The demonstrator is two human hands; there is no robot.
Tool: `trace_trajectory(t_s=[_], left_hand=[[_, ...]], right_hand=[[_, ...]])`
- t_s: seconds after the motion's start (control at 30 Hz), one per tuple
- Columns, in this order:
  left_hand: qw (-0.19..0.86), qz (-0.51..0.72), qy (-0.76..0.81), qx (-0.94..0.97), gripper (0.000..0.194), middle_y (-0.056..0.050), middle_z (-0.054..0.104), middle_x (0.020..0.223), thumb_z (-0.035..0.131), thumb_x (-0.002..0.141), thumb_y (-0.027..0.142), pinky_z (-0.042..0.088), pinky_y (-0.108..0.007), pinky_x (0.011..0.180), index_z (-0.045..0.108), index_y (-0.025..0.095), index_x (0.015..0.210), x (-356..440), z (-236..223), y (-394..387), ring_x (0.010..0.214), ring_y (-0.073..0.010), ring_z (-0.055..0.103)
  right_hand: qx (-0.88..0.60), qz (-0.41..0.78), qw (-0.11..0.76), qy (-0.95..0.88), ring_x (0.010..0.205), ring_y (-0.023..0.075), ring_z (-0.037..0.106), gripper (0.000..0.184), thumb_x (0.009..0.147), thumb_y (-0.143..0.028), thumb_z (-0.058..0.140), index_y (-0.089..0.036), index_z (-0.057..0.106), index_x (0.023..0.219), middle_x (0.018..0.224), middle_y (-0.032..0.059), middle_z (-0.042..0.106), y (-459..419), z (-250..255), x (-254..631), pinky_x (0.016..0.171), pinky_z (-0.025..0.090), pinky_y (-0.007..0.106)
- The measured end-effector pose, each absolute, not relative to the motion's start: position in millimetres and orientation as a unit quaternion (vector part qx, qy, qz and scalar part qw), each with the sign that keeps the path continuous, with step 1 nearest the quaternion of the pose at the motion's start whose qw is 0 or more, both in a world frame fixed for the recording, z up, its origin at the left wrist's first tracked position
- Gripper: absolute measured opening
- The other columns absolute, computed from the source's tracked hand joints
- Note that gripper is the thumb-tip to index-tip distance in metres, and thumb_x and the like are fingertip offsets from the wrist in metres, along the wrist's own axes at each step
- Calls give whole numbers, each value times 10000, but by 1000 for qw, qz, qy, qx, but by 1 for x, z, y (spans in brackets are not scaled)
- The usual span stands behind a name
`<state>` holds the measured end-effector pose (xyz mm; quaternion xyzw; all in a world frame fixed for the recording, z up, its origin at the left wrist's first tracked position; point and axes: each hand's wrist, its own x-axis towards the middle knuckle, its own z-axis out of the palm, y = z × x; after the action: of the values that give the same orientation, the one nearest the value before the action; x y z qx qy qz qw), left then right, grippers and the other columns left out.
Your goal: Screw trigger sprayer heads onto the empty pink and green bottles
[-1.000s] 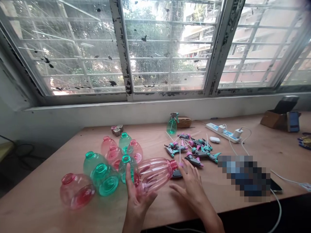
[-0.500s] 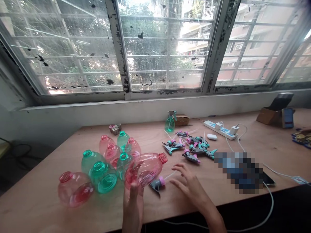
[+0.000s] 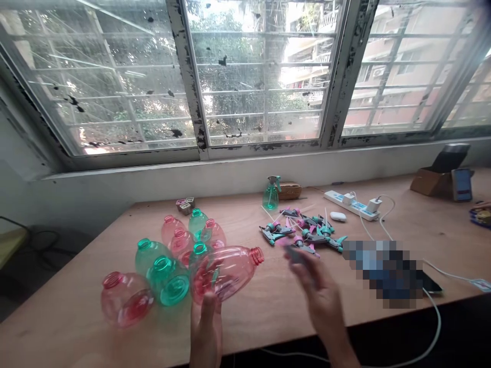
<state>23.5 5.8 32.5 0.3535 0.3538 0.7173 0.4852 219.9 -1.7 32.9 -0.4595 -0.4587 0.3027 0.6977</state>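
At the near side, the left grip (image 3: 207,317) grasps a pink bottle (image 3: 230,271) near its base, tilting it above the bench (image 3: 261,322) with its open neck toward the right. Facing that neck but apart from it, the right grip (image 3: 322,286) is closed around a dark spray head (image 3: 297,255), blurred, its end pinkish. To the left stand pink and green bottles (image 3: 169,286), grouped close together. Past the right grip lies a loose pile of spray heads (image 3: 314,234), grey with pink or teal parts. Farther off are a white case (image 3: 338,216), a power strip (image 3: 355,206) with plugs in it, and a green spray bottle (image 3: 270,197) upright beside a brown box (image 3: 290,191). Barred windows (image 3: 264,76) rise behind.
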Motion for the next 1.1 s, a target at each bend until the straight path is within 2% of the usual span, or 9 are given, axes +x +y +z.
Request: trace_trajectory(t_s=[0.07,0.1,0.23,0.47,0.57,0.67,0.8,0.97,1.1], left_hand=[[478,708,360,374,683,-72,637,1308,748,732,622,589,-386,866,596,286,1307,25,33,7,1007,-272,701],[475,703,362,386,665,-70,650,1272,761,722,611,590,-377,846,611,280,1279,27,33,8,951,-257,712],[468,700,367,395,615,-74,666,1207,776,705,604,588,-380,827,637,260,1196,34,34,11,882,-246,720],[473,703,361,389,644,-86,657,1205,770,685,637,600,-383,774,627,266,1191,39,33,11,882,-255,720],[468,704,362,392,634,-87,655,1210,756,698,644,597,-386,787,631,264,1189,37,31,12,877,-250,720],[472,707,357,387,648,-93,655,1216,766,686,647,597,-365,725,626,264,1190,35,29,14,819,-236,727],[484,699,355,389,686,-105,651,1233,777,660,663,594,-361,705,628,262,1197,35,28,14,825,-248,729],[484,687,352,413,735,-104,641,1243,772,680,650,589,-383,787,591,267,1281,41,25,12,877,-257,715],[466,682,351,441,665,-83,627,1263,757,726,598,566,-368,801,580,285,1285,41,23,9,912,-259,710]], right_hand=[[-337,332,825,-310,1069,262,686,349,935,-561,599,-333,686,1185,1077,5,780,-15,51,242,963,519,465],[-288,343,857,-254,1085,235,688,352,944,-586,570,-368,678,1199,1068,-31,782,-22,59,251,997,512,460],[-225,356,891,-170,1076,170,702,305,967,-559,555,-390,699,1177,1049,-83,787,-39,77,265,1063,491,404],[-235,420,864,-149,1008,185,745,346,975,-538,557,-438,616,1302,991,-73,824,-35,70,250,965,562,420],[-242,420,863,-141,1022,175,738,342,990,-542,526,-410,634,1286,996,-74,823,-32,69,252,986,550,405],[-247,398,871,-148,1034,161,725,343,997,-544,510,-409,632,1288,1001,-84,815,-30,67,260,1027,524,399],[-244,423,858,-162,1095,183,713,311,1000,-539,506,-379,699,1184,1032,-71,814,-27,62,260,1027,536,425],[-265,462,809,-250,1130,256,702,300,945,-532,607,-346,731,1145,1101,0,798,-20,55,239,1108,445,505],[-334,500,722,-342,1094,266,669,317,885,-421,734,-284,725,1171,1118,39,772,-18,46,229,1068,423,477]])
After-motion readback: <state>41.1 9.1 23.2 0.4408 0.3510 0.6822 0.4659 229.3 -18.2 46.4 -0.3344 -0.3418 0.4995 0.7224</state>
